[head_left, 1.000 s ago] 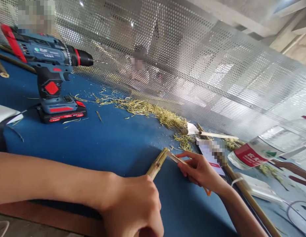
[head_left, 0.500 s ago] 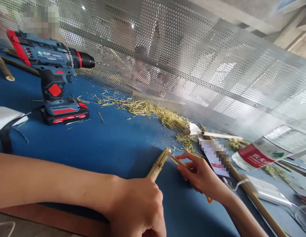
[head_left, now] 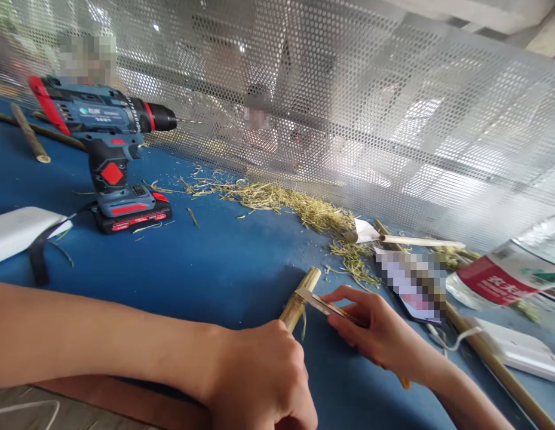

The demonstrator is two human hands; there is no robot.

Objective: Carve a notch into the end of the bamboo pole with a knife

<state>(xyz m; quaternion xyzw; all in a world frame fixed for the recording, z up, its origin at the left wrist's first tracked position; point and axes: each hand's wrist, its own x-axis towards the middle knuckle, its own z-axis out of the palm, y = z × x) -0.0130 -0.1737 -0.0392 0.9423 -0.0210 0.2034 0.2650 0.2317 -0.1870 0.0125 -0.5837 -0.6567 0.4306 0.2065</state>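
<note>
My left hand is wrapped round a bamboo stick, whose cut end points away from me over the blue table. In my right hand is a utility knife with an orange part showing below the palm. Its blade lies across the stick near a node, and a thin curl of shaving hangs from the stick there. The lower part of the stick is hidden by my left fist.
A cordless drill stands upright at the left. Bamboo shavings lie along the perforated metal screen. To the right are a phone, a large water bottle, a white power bank and a long bamboo pole.
The knife blade has moved from beside the stick's tip down towards the node, onto the stick. A shaving now hangs there. The whole view has shifted slightly.
</note>
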